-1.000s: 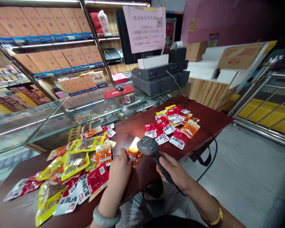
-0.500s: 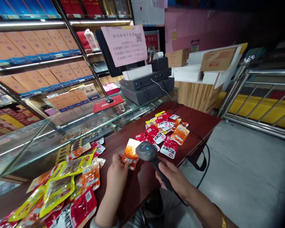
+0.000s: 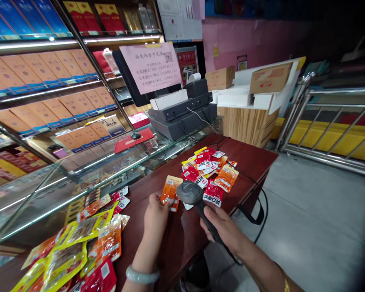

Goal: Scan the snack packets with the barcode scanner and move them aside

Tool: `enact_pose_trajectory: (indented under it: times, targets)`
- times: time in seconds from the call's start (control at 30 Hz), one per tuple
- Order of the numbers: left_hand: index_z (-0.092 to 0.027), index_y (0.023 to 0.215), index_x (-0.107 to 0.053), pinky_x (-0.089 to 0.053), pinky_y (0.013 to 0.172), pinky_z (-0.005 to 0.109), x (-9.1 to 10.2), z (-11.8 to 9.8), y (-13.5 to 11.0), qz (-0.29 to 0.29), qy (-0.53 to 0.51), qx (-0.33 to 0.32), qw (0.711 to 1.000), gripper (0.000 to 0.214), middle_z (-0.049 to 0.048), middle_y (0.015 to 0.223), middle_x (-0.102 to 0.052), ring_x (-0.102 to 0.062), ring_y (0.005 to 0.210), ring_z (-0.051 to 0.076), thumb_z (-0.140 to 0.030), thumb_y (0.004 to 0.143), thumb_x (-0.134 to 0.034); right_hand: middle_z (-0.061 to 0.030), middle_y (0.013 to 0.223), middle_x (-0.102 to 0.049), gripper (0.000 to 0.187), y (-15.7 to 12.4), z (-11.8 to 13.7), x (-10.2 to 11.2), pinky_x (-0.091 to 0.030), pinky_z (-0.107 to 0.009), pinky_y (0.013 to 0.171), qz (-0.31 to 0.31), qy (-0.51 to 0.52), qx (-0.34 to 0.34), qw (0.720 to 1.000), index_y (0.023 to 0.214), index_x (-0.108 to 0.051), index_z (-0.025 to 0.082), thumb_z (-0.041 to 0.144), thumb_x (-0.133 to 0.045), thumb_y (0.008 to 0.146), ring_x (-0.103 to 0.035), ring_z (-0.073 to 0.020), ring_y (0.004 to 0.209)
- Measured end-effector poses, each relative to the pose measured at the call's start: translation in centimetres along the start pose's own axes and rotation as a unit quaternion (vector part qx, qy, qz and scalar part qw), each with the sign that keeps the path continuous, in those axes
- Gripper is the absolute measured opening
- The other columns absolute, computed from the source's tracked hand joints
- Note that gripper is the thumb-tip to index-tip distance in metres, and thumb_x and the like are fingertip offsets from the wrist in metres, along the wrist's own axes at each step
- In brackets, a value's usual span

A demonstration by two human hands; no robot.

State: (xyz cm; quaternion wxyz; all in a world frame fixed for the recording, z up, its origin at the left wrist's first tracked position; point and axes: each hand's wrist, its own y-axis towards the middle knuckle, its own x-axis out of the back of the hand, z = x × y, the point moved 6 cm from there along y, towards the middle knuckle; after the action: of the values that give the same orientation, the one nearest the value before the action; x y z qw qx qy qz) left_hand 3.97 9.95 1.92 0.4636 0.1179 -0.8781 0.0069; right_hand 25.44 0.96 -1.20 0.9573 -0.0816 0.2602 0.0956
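The left hand (image 3: 157,215) pinches an orange packet (image 3: 170,187) as the right hand (image 3: 221,225) grips a scanner (image 3: 190,192), yellow packets (image 3: 65,260) left of both.

The left forearm (image 3: 146,255) rises steeply from the bottom edge, and the left hand (image 3: 157,211) is bent in a pinch, its back turned upward, thumb reaching to the right. The right forearm (image 3: 258,259) slants in from the lower right. The right hand (image 3: 222,227) is wrapped in a grip, thumb laid on top, fingers curled beneath. The two hands are apart.
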Motion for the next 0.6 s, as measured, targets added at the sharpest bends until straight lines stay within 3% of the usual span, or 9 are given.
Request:
enact_pose_trajectory:
  times: [0.17,0.3,0.43,0.6]
  targets:
    - [-0.013,0.121,-0.056,-0.051,0.080,0.032,-2.7,-2.5,2.8,0.030,-0.071,0.021,0.997,0.040,0.0174,0.111,-0.074,-0.072,0.099,0.026,-0.029,0.085,-0.066,0.0097,0.053,-0.049,0.061,1.0,1.1,0.3,-0.032,-0.020,0.041,-0.053,-0.015,0.005,0.998,0.104,-0.054,0.020,0.075,-0.066,0.079,-0.039,-0.0076,0.039]
    - [-0.017,0.128,-0.063,-0.048,0.093,0.034,-2.3,-4.2,1.3,0.052,-0.002,-0.082,0.995,0.043,0.0147,0.122,-0.073,-0.068,0.111,0.025,-0.025,0.086,-0.066,0.0093,0.053,-0.048,0.056,1.1,1.7,-0.4,-0.033,-0.020,0.042,-0.049,-0.040,0.011,0.998,0.094,-0.052,0.021,0.073,-0.066,0.079,-0.040,-0.0077,0.041]
    - [-0.020,0.122,-0.070,-0.046,0.101,0.036,1.2,-2.8,-1.4,0.009,0.089,-0.145,0.985,0.036,0.0122,0.122,-0.072,-0.065,0.113,0.025,-0.033,0.089,-0.064,0.0082,0.055,-0.049,0.053,1.0,0.9,-1.9,-0.034,-0.020,0.042,-0.021,-0.060,-0.006,0.998,0.091,-0.052,0.021,0.071,-0.065,0.082,-0.040,-0.0076,0.042]
    - [-0.017,0.115,-0.071,-0.045,0.099,0.041,8.2,4.1,-4.2,-0.082,0.244,-0.056,0.965,0.037,0.0146,0.113,-0.072,-0.064,0.109,0.030,-0.042,0.091,-0.057,0.0074,0.059,-0.051,0.049,0.9,-1.1,-4.9,-0.034,-0.020,0.043,0.026,-0.074,-0.038,0.996,0.094,-0.052,0.020,0.068,-0.063,0.086,-0.042,-0.0076,0.043]
